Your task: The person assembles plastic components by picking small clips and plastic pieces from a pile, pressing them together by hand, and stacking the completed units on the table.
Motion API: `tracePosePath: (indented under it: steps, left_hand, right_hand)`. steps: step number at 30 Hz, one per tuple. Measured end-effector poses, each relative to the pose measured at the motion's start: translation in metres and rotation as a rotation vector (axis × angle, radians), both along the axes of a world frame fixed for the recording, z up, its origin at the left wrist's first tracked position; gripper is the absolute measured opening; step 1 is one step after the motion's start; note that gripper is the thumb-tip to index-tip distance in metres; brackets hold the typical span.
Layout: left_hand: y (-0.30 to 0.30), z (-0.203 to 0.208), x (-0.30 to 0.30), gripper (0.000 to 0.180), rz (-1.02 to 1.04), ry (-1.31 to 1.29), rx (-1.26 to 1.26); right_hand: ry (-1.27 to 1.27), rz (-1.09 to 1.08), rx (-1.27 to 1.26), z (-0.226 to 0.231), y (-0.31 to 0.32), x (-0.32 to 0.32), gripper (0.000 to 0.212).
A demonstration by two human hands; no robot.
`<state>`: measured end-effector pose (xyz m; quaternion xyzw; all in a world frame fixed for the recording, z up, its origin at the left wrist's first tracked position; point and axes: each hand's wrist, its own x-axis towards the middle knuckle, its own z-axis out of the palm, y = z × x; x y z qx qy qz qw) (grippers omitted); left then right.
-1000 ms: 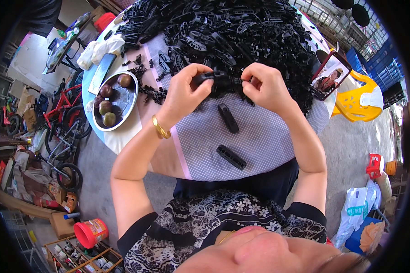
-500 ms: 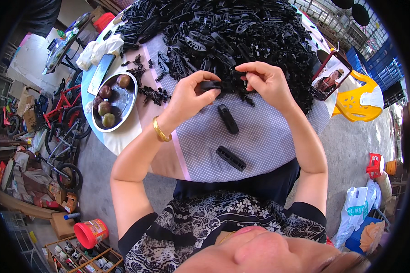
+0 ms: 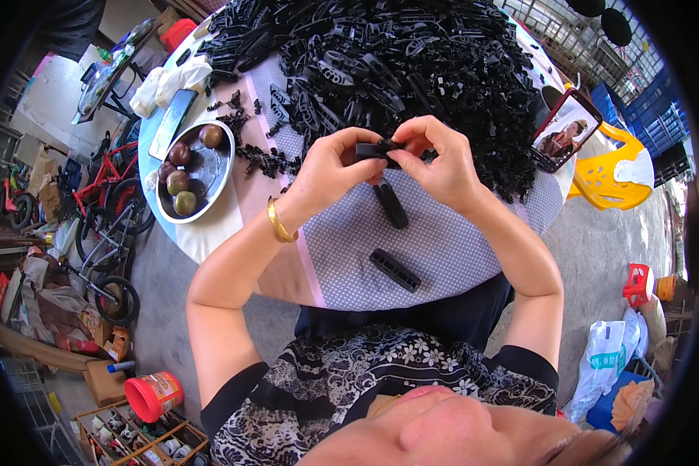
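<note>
My left hand (image 3: 330, 167) is closed on a black plastic piece (image 3: 371, 150), pinched between thumb and fingers. Against that piece's right end my right hand (image 3: 440, 159) is also closed, its thumb and fingertips pressed together; whatever small part they hold is mostly hidden. Just below the hands lies an elongated black plastic part (image 3: 391, 205), its upper end close to my fingers. A second long black part (image 3: 394, 270), with slots along its side, rests nearer the table's front edge. Beyond my hands spreads a large heap of black plastic parts (image 3: 435, 54).
On the left, a white-rimmed tray (image 3: 227, 175) holds several round, dark fruits. Small black bits (image 3: 264, 161) lie between it and the heap. A phone (image 3: 565, 130) showing a person stands at the right edge, before a yellow chair (image 3: 617, 175). Bicycles (image 3: 109, 225) stand left.
My right hand has moved left and slightly down, bringing its fingertips against the black piece in my left hand. The two parts on the cloth have stayed in place.
</note>
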<state>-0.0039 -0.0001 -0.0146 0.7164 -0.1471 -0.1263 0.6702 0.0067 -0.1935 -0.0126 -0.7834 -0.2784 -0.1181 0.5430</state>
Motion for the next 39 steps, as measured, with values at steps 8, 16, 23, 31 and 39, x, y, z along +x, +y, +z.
tracePosePath:
  steps: [8,16,23,31,39]
  left_hand:
    - [-0.003,0.005,-0.001,0.032,0.001,0.133,-0.121]
    - [-0.001,0.0,0.001,0.032,0.015,0.125,-0.213]
    - [-0.006,0.005,-0.01,0.032,0.1,-0.286,0.095]
    - [-0.011,0.004,-0.013,0.03,0.131,-0.293,0.041]
    - [-0.023,0.006,-0.037,0.035,-0.326,-0.661,0.548]
  right_hand:
    - [-0.434,-0.002,-0.101,-0.001,-0.005,0.004,0.013]
    - [-0.603,0.032,-0.277,0.0,-0.008,0.004,0.022]
    - [0.227,0.174,-0.168,0.004,-0.012,0.008,0.037]
    - [0.317,0.244,0.098,-0.001,-0.019,0.018,0.025]
    - [-0.094,-0.035,-0.946,0.009,-0.034,0.01,0.029]
